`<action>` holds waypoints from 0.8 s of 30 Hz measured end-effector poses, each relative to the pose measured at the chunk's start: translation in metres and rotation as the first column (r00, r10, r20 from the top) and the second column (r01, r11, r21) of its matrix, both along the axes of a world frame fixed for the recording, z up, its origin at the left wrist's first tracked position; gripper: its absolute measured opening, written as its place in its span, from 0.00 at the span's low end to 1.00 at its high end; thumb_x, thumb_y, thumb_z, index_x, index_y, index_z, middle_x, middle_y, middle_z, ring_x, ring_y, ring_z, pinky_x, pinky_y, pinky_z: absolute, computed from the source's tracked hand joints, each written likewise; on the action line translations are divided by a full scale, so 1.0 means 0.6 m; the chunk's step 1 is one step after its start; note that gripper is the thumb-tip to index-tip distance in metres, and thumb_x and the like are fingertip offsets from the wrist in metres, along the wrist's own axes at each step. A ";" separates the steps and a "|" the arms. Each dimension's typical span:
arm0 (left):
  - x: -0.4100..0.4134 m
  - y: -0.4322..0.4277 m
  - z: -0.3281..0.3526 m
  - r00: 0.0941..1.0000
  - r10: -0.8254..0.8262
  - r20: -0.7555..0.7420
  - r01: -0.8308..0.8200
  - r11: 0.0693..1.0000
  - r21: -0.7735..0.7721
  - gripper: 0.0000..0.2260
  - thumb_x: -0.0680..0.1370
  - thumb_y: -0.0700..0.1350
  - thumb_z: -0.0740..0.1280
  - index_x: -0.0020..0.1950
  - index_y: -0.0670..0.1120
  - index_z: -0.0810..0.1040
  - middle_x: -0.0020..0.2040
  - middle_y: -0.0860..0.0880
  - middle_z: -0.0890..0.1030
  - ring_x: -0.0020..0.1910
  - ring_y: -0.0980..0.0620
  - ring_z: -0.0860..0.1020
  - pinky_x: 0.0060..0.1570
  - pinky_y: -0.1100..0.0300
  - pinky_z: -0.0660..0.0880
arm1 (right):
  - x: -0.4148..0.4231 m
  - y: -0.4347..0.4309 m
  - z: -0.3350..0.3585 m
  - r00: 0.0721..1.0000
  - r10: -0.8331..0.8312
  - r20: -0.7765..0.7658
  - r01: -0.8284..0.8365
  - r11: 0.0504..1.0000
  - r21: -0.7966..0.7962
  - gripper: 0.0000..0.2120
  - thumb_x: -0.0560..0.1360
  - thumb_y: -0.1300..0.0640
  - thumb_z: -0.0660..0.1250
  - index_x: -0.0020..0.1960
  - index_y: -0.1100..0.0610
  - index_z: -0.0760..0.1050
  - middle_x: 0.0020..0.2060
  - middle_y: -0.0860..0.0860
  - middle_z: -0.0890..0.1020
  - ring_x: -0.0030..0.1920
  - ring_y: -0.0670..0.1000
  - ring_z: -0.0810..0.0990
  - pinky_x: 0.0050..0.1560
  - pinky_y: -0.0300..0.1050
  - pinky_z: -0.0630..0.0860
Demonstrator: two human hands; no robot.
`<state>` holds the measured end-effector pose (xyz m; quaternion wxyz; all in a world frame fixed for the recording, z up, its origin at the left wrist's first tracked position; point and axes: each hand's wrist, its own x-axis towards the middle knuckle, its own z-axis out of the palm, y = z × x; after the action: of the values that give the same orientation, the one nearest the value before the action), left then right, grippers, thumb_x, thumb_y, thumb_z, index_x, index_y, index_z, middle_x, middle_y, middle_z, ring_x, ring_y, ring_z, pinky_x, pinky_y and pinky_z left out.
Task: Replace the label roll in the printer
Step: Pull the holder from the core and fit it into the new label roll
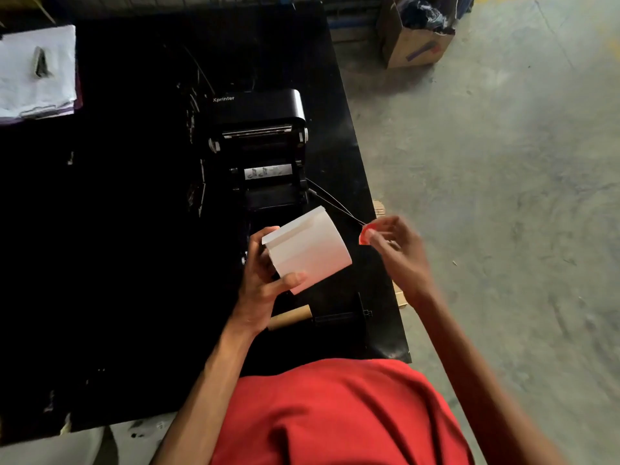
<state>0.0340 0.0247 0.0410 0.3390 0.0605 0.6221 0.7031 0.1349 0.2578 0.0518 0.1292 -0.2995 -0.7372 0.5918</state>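
White paper stack (37, 68) at far left of black table (117, 229). Printer (258, 146) mid-table, lid open. Left hand (260, 283) grips white label roll (308, 250) just in front of printer — fingers curled round it. Cardboard core (290, 317) lies on table, nearer person. Right hand (399, 250) pinches small red tab (364, 235) — blurred.

Right hand (396, 245) blurred, red scrap (364, 236) it pinches unidentifiable, cardboard box (416, 45) cut off by top edge

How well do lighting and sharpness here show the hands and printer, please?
Head view: black table crushed to near-black, the printer barely separates from it; right hand pinching a red tab is motion-blurred; left hand gripping the label roll is sharp.
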 end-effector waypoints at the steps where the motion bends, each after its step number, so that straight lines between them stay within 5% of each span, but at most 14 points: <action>1: -0.001 -0.003 0.001 1.000 0.011 -0.001 -0.011 1.000 -0.008 0.39 0.64 0.42 0.79 0.71 0.49 0.66 0.63 0.49 0.78 0.62 0.46 0.78 0.52 0.51 0.79 | 0.002 0.006 -0.034 0.993 0.025 0.112 -0.027 1.000 0.016 0.06 0.75 0.55 0.73 0.51 0.52 0.79 0.44 0.48 0.87 0.46 0.48 0.86 0.47 0.41 0.81; 3: -0.002 -0.008 0.005 0.999 0.035 0.003 -0.035 0.999 -0.015 0.40 0.63 0.42 0.79 0.71 0.49 0.66 0.63 0.48 0.77 0.63 0.46 0.77 0.53 0.46 0.79 | 0.006 0.010 -0.097 0.956 0.057 0.288 -0.070 0.997 0.036 0.08 0.73 0.59 0.76 0.50 0.54 0.79 0.46 0.51 0.86 0.46 0.54 0.85 0.49 0.51 0.83; 9: 0.005 -0.022 0.022 0.995 0.072 0.065 -0.074 0.997 0.021 0.40 0.63 0.38 0.77 0.72 0.47 0.65 0.64 0.46 0.76 0.65 0.38 0.74 0.55 0.19 0.68 | 0.006 0.000 -0.199 0.867 0.063 0.494 -0.182 0.964 0.196 0.05 0.71 0.58 0.75 0.45 0.51 0.82 0.47 0.51 0.82 0.45 0.51 0.79 0.51 0.53 0.79; 16: 0.004 -0.023 0.048 0.994 0.089 0.062 -0.086 0.996 -0.036 0.40 0.63 0.38 0.76 0.72 0.47 0.65 0.63 0.49 0.77 0.64 0.44 0.75 0.56 0.18 0.65 | 0.011 -0.010 -0.232 0.819 0.037 0.572 -0.233 0.933 0.274 0.15 0.69 0.53 0.79 0.54 0.52 0.81 0.53 0.53 0.77 0.51 0.55 0.79 0.51 0.52 0.80; 24: 0.006 -0.013 0.066 0.988 0.115 0.100 -0.109 0.992 -0.056 0.39 0.64 0.37 0.76 0.72 0.47 0.65 0.69 0.38 0.71 0.70 0.27 0.66 0.58 0.17 0.63 | 0.009 0.006 -0.230 0.848 0.048 0.528 -0.180 0.963 0.201 0.22 0.69 0.53 0.80 0.60 0.51 0.78 0.48 0.52 0.76 0.44 0.50 0.76 0.45 0.47 0.77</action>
<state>0.0377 0.0167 0.0804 0.3320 -0.0195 0.6239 0.7072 0.1405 0.2614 -0.0860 -0.0740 -0.3852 -0.8278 0.4011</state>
